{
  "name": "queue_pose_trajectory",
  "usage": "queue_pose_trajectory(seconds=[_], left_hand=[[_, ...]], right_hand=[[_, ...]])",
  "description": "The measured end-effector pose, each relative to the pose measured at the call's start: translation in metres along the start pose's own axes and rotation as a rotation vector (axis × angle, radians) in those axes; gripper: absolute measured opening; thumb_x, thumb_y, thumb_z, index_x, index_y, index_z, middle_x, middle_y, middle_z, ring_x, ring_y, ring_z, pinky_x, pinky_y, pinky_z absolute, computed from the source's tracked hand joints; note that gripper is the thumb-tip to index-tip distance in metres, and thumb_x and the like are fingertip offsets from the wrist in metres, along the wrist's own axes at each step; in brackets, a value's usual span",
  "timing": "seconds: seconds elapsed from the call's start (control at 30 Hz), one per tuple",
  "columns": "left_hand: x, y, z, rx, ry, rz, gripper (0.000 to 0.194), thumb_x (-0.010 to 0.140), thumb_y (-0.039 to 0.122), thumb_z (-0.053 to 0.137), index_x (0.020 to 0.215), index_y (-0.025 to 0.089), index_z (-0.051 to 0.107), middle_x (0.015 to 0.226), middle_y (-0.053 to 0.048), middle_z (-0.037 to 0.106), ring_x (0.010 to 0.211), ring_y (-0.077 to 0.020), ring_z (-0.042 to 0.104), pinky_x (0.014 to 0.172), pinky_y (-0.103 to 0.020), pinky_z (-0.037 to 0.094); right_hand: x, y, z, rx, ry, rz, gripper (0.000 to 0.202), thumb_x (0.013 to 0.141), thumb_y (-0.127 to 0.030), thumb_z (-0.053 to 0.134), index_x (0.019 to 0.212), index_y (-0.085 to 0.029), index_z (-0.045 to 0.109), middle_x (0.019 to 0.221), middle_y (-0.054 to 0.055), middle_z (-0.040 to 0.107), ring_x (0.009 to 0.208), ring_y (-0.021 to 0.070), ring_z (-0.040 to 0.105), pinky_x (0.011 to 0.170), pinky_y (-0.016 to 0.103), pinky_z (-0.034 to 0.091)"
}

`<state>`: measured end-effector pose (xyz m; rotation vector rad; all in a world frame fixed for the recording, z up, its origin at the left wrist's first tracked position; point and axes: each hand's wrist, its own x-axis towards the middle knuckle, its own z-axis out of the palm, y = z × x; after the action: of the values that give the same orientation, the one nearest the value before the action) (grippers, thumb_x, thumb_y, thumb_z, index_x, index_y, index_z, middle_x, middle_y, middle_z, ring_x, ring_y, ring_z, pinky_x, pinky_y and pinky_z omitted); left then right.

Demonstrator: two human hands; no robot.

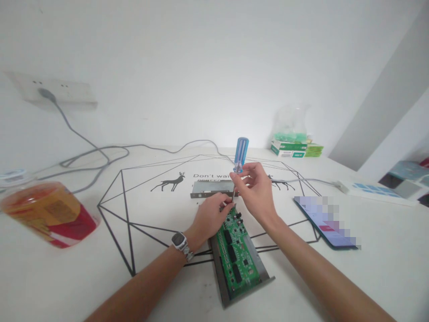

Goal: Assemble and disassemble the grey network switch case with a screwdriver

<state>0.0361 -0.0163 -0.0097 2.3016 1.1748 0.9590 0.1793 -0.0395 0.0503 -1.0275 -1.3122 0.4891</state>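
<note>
A screwdriver (241, 152) with a clear blue handle stands nearly upright in my right hand (257, 190), whose thumb and fingers are closed around its lower handle and shaft. Its tip points down at the far end of a green circuit board (239, 250). The board lies in a grey metal tray (219, 273), angled toward me. My left hand (212, 215) is at the tray's far end, thumb and fingers pinched beside the screwdriver tip. Whatever lies between those fingertips is hidden. Beyond both hands lies a flat grey metal cover (209, 188), partly covered by them.
On the left stands an orange and red tub (53, 214), with a grey cable (110, 163) running behind it. To the right lie a phone (326, 223) and a white power strip (377, 192). Green-and-white boxes (288, 146) sit against the wall on the white table (167, 290).
</note>
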Motion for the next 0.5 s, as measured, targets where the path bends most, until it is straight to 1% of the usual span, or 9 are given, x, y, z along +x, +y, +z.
queue_pose_trajectory(seconds=[0.07,0.2,0.37,0.5], left_hand=[[-0.0003,0.0011,-0.0007,0.045,-0.002,0.013,0.016,0.095,0.028,0.056,0.091,0.019,0.069,0.091,-0.006,0.073,0.083,-0.0235,0.068,0.077,-0.035,0.05],[-0.0014,0.0029,-0.0017,0.086,-0.01,0.034,0.015,0.096,0.025,0.055,0.093,0.02,0.068,0.095,-0.006,0.072,0.086,-0.0227,0.067,0.079,-0.034,0.05],[-0.0026,0.0051,-0.0015,0.107,0.0,0.037,0.016,0.096,0.022,0.054,0.097,0.018,0.069,0.1,-0.007,0.072,0.089,-0.0237,0.067,0.083,-0.036,0.05],[-0.0031,0.0072,-0.0015,0.122,0.008,0.029,0.014,0.096,0.022,0.055,0.096,0.019,0.069,0.099,-0.005,0.072,0.089,-0.0228,0.067,0.082,-0.034,0.049]], right_hand=[[-0.0007,-0.0026,0.0005,-0.032,0.032,0.0,0.033,0.082,-0.044,0.074,0.092,-0.025,0.05,0.081,-0.002,0.067,0.055,0.0128,0.062,0.051,0.025,0.049],[-0.0005,-0.0076,0.0002,-0.197,0.018,-0.072,0.029,0.087,-0.043,0.067,0.078,-0.024,0.047,0.07,-0.002,0.065,0.049,0.0124,0.06,0.051,0.026,0.046],[0.0036,-0.01,-0.0005,-0.411,0.041,-0.183,0.028,0.086,-0.043,0.065,0.075,-0.024,0.048,0.06,-0.002,0.063,0.051,0.0142,0.059,0.054,0.026,0.043],[0.0067,-0.0098,-0.0005,-0.507,0.047,-0.205,0.026,0.086,-0.042,0.062,0.073,-0.024,0.047,0.059,-0.002,0.063,0.052,0.0149,0.059,0.056,0.026,0.042]])
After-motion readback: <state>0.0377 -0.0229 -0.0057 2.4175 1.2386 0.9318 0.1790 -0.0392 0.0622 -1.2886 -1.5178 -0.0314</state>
